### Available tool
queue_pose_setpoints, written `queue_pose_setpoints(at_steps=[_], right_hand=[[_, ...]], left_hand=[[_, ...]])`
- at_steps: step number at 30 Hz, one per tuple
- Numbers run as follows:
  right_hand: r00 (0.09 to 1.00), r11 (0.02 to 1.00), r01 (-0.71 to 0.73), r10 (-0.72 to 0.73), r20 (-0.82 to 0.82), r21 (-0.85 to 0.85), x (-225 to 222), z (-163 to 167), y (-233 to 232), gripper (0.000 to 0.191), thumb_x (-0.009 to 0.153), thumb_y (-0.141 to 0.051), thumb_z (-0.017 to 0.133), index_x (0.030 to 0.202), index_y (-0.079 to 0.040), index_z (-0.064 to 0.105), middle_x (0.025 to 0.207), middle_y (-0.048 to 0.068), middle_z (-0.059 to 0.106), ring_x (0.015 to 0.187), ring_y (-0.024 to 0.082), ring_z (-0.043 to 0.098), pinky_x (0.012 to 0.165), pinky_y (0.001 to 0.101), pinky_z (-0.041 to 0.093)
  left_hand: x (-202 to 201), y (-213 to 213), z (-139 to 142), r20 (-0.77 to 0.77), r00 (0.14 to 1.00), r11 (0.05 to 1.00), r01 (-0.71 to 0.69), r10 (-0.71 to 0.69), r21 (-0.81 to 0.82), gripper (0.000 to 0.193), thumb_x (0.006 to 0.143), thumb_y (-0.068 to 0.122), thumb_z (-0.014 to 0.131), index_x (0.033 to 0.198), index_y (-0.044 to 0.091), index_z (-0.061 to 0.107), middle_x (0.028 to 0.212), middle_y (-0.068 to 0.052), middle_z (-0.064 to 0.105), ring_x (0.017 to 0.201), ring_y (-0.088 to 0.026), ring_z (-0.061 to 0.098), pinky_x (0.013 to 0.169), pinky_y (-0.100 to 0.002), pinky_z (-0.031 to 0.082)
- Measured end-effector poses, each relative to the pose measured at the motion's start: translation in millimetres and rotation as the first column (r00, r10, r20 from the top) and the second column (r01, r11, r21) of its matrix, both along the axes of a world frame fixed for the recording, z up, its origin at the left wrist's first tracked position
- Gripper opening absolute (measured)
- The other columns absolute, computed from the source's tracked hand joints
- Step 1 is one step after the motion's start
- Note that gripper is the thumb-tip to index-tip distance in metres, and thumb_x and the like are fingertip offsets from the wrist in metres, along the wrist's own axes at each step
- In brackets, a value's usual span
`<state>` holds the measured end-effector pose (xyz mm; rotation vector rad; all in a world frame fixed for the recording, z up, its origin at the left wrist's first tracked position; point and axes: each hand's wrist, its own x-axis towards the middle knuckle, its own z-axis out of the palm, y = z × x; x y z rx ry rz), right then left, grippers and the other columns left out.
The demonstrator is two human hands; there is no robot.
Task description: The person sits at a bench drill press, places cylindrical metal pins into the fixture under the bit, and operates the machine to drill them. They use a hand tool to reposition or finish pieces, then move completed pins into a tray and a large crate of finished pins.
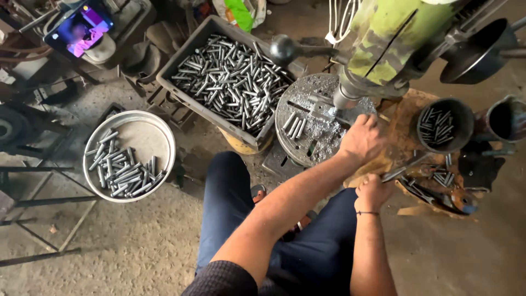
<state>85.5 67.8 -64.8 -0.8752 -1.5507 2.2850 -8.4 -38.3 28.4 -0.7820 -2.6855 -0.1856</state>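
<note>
My left hand (pixel 361 140) rests with curled fingers on the round metal table (pixel 307 143) of a green drill press (pixel 392 41), right under the spindle; whether it pinches a small metal pin there is hidden. A few short steel pins (pixel 294 125) lie on that table. My right hand (pixel 373 190) is closed around a metal lever handle (pixel 406 166) beside the press.
A grey crate (pixel 183 66) full of steel pins sits behind the press table. A round metal basin (pixel 156 137) with several pins stands on the floor at left. A dark pot (pixel 457 118) with pins is at right. A phone (pixel 79 28) glows at top left.
</note>
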Motion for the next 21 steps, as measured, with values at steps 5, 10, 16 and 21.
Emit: queue_pose_setpoints(at_steps=[5,10,16,21], right_hand=[[0.996,0.986,-0.085,0.086,0.002,-0.143,-0.8,4.8,23.4,0.022,0.097,-0.022,0.055,0.08,-0.013,0.046,0.055,0.002,0.042,0.034,0.014,0.038,0.031,0.0296,0.029],[0.967,0.876,-0.163,0.233,-0.103,0.455,7.9,7.8,56.6,0.011,0.104,-0.013,0.055,0.101,-0.003,0.058,0.073,0.003,0.048,0.053,0.013,0.042,0.046,0.0319,0.032],[0.871,0.285,-0.031,0.478,-0.113,0.958,12.6,51.4,2.8,0.037,0.102,-0.014,0.056,0.138,-0.003,0.057,0.116,0.023,0.07,0.1,0.038,0.07,0.085,0.0455,0.055],[0.853,0.06,-0.438,0.343,0.394,0.897,5.4,87.1,-57.8,0.05,0.098,-0.032,0.064,0.145,-0.018,0.059,0.095,0.02,0.073,0.088,0.041,0.07,0.076,0.0495,0.054]], left_hand=[[13.8,25.4,15.0,-0.023,0.977,0.976,0.214,-0.213,0.048,0.022,0.072,0.034,0.062,0.085,0.024,0.077,0.108,0.002,0.071,0.115,-0.021,0.055,0.094,-0.038,0.043],[39.1,-1.4,2.2,-0.198,0.897,0.896,0.424,-0.395,0.133,0.037,0.083,0.034,0.061,0.111,0.015,0.077,0.117,0.002,0.068,0.12,-0.02,0.054,0.101,-0.037,0.043],[65.4,-99.2,-8.6,-0.083,0.919,0.921,0.389,-0.385,0.036,0.031,0.082,0.034,0.062,0.103,0.016,0.077,0.127,-0.001,0.068,0.131,-0.025,0.051,0.105,-0.046,0.042],[77.3,-156.7,10.5,-0.111,0.961,0.939,0.273,-0.255,0.209,0.032,0.074,0.017,0.065,0.104,0.015,0.076,0.13,-0.002,0.069,0.133,-0.028,0.055,0.11,-0.049,0.043]])
